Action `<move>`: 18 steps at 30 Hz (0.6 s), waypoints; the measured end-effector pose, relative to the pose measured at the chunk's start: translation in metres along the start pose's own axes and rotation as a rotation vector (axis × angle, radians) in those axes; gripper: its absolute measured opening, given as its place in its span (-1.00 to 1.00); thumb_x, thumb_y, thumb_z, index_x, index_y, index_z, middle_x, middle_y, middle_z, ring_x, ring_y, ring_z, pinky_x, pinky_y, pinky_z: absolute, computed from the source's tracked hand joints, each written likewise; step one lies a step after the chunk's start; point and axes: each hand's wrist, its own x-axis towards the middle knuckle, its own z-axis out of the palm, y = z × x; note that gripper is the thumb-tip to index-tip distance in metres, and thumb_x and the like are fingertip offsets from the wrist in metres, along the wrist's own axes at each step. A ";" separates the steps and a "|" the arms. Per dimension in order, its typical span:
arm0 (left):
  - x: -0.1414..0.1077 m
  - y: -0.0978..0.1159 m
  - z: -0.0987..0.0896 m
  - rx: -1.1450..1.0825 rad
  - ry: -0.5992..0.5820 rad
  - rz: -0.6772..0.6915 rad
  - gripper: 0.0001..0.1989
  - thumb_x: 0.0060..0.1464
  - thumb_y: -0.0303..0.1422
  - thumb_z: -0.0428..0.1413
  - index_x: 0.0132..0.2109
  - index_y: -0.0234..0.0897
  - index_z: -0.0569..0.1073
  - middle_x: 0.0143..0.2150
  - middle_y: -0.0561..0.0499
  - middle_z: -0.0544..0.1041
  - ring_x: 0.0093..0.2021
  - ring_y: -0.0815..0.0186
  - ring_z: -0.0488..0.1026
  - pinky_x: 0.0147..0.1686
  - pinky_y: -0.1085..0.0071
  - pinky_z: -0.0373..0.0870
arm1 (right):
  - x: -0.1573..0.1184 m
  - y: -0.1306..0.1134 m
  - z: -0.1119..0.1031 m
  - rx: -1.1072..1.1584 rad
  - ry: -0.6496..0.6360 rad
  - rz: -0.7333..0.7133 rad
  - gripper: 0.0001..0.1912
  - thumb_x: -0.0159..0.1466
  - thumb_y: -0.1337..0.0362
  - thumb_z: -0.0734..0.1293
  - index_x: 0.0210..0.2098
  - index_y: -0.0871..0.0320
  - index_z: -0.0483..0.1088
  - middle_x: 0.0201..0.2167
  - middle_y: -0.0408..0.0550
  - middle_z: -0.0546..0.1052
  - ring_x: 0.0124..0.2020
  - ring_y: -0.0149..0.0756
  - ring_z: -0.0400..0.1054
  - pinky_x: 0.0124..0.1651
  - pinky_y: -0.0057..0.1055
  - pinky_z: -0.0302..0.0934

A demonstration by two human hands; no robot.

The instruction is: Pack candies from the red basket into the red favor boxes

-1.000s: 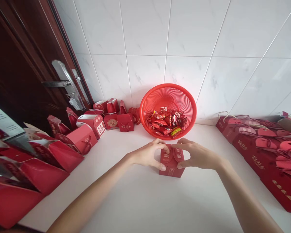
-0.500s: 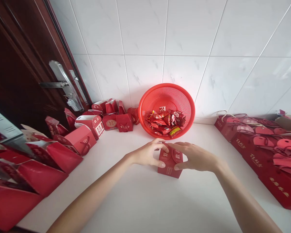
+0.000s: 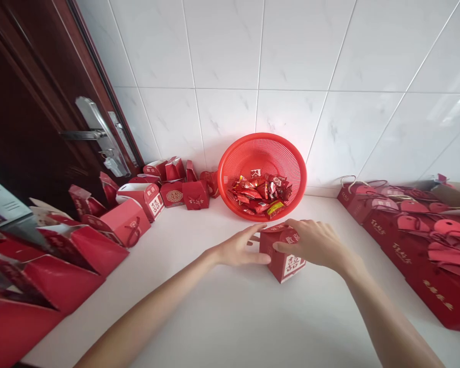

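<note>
A small red gift box (image 3: 279,258) with white and gold lettering stands upright on the white table, one corner turned toward me. My right hand (image 3: 320,246) grips its upper right part, thumb on the lettered front flap and fingers over the far side, which hides them partly. At the left of the box is my left hand (image 3: 239,248), its fingers spread, the thumb tip lying at the box's left face and the index finger reaching toward the top edge. Right behind the box, a red plastic basket (image 3: 224,179) leans against the wall with wrapped sweets (image 3: 262,191) inside.
Red gift boxes (image 3: 115,222) line the left side, several of them open. On the right lie rows of red bags or boxes (image 3: 402,245) with cord handles. A white tiled wall (image 3: 222,56) closes off the back; a dark door (image 3: 30,76) with a metal handle stands left.
The box has turned so that a different face with a white lettered panel shows, and it sits slightly farther right. My right hand has shifted over its top; my left fingers have opened wider.
</note>
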 end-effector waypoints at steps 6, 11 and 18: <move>0.001 -0.011 0.040 0.124 0.218 0.176 -0.03 -0.11 -0.27 0.39 0.40 -0.11 0.13 0.31 -0.20 0.36 0.30 -0.08 0.29 0.22 0.01 0.30 | 0.000 -0.016 0.009 0.008 0.016 0.101 -0.63 0.26 -0.07 0.27 -0.23 0.13 0.40 -0.34 0.01 0.51 -0.34 -0.14 0.44 -0.36 -0.37 0.03; 0.000 -0.030 0.052 0.260 0.332 0.106 -0.03 -0.08 -0.29 0.33 0.41 -0.20 0.06 0.30 -0.26 0.30 0.30 -0.08 0.24 0.25 -0.01 0.27 | -0.001 -0.020 0.015 -0.009 -0.033 0.091 -0.54 0.27 -0.08 0.31 -0.07 0.18 0.38 -0.24 0.10 0.51 -0.25 -0.08 0.48 -0.33 -0.36 0.07; -0.001 -0.040 0.060 0.278 0.388 0.117 0.01 -0.01 -0.23 0.30 0.44 -0.11 -0.09 0.33 -0.25 0.21 0.33 -0.07 0.19 0.28 -0.07 0.23 | -0.003 -0.028 0.018 -0.025 -0.044 0.073 -0.47 0.35 -0.11 0.25 0.00 0.24 0.34 -0.20 0.21 0.51 -0.19 0.00 0.49 -0.31 -0.35 0.14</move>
